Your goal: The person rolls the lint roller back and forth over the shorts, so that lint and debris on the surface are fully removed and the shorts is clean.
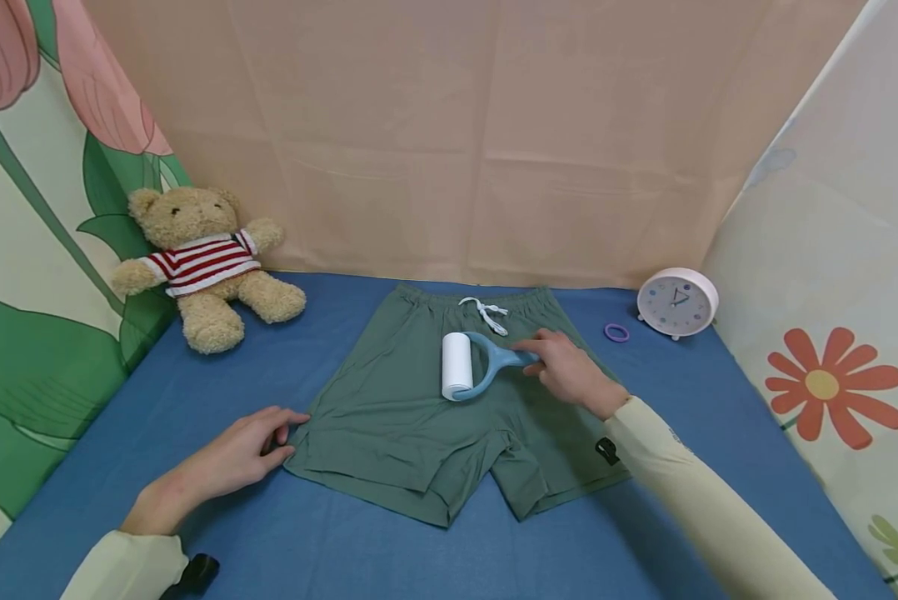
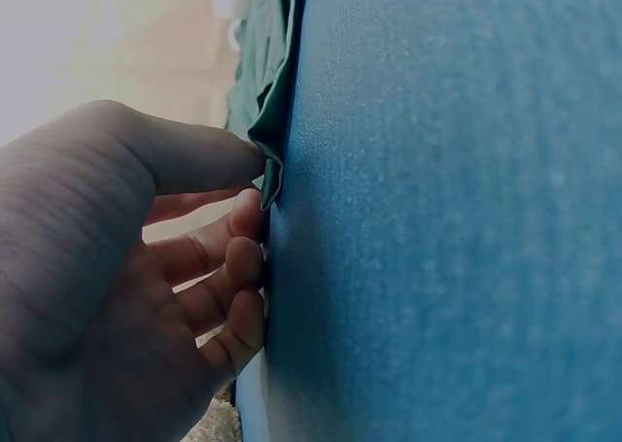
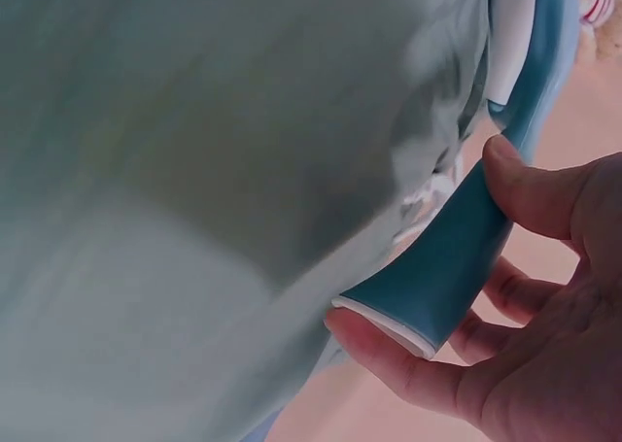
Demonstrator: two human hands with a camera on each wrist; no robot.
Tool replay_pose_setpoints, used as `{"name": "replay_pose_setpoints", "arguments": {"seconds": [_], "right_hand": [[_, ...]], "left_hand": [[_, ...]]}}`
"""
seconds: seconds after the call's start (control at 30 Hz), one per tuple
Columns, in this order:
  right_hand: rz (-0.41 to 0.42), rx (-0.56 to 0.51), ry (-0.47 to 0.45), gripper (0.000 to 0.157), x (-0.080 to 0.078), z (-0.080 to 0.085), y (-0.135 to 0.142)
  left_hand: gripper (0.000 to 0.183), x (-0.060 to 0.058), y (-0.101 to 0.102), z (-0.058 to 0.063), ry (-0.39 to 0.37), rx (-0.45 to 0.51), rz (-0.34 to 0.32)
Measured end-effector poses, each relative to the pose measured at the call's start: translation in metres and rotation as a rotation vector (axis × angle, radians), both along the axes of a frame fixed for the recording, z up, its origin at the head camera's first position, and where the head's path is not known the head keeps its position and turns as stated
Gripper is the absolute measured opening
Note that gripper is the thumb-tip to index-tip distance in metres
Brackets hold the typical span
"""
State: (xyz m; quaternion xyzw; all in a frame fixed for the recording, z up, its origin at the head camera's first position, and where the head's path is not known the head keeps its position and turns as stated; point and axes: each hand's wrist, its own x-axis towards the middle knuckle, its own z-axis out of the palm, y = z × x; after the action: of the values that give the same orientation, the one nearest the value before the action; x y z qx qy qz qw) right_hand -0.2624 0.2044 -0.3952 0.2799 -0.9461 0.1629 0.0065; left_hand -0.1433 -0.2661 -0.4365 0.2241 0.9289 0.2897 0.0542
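Green drawstring shorts [image 1: 389, 400] lie spread on the blue cloth. My right hand [image 1: 569, 371] holds a lint roller by its blue handle [image 3: 437, 257], thumb on one side and fingers on the other. Its white roll [image 1: 456, 367] is over the upper middle of the shorts, below the white drawstring [image 1: 486, 315]. At the lower left leg, my left hand [image 1: 250, 446] touches the side edge with thumb and forefinger spread apart. In the left wrist view the thumb [image 2: 219, 160] meets the folded hem corner [image 2: 272, 165], and the other fingertips rest near the blue cloth.
A teddy bear [image 1: 202, 258] in a striped shirt sits at the back left. At the back right stand a round pink clock [image 1: 677, 302] and a purple ring [image 1: 616, 332]. A tan backdrop [image 1: 449, 150] and patterned side panels enclose the blue cloth [image 1: 374, 558].
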Motion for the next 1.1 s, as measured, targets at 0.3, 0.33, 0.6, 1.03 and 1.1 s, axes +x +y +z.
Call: {"name": "replay_pose_setpoints", "arguments": {"seconds": [0.3,0.33,0.6,1.03,1.1], "right_hand": [[-0.042,0.003,0.000,0.040,-0.001,-0.003,0.031],[-0.041,0.002,0.001,0.039,-0.001,-0.003,0.034],[-0.106,0.015,-0.015,0.038,-0.002,-0.004,0.063],[-0.206,0.032,-0.047,0.036,0.003,0.002,0.110],[-0.206,0.026,-0.038,0.035,0.003,0.002,0.118]], "left_hand": [[0.037,-0.001,0.000,-0.001,0.003,0.002,-0.008],[0.037,-0.001,0.000,-0.001,0.002,0.003,-0.007],[0.038,-0.001,0.000,0.000,0.002,-0.008,-0.005],[0.038,0.001,0.001,-0.002,-0.006,-0.004,0.009],[0.038,0.001,0.001,-0.002,-0.006,-0.003,0.010]]}}
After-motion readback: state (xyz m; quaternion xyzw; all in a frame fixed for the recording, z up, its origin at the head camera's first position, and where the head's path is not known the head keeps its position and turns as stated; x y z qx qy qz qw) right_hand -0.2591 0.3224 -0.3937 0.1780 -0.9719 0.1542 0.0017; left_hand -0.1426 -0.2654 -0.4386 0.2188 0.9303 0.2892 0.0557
